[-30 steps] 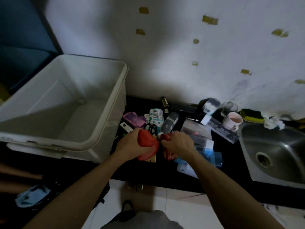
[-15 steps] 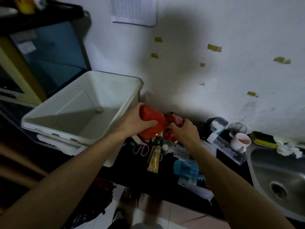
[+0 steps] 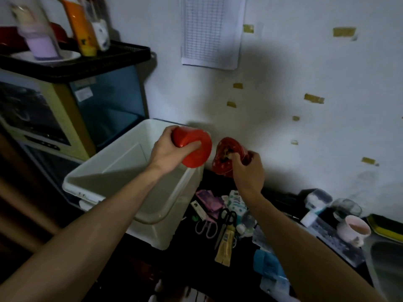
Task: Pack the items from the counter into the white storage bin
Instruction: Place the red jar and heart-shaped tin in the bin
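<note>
Dim kitchen with a white wall (image 3: 305, 62) and a black counter (image 3: 192, 269). White bin (image 3: 72, 186) at the counter's left end. Holds a red cup (image 3: 194, 147) in the left hand (image 3: 168, 153), fingers curled round it, up over the bin's far right corner. Grips the other cup (image 3: 226, 153) in the right hand (image 3: 248, 171), fingers curled on its side, mouth tipped this way, dark bits inside, just right of the bin. Down on the counter, well below both hands: scissors (image 3: 226, 216), a tube (image 3: 225, 247), a pink mug (image 3: 353, 232).
</note>
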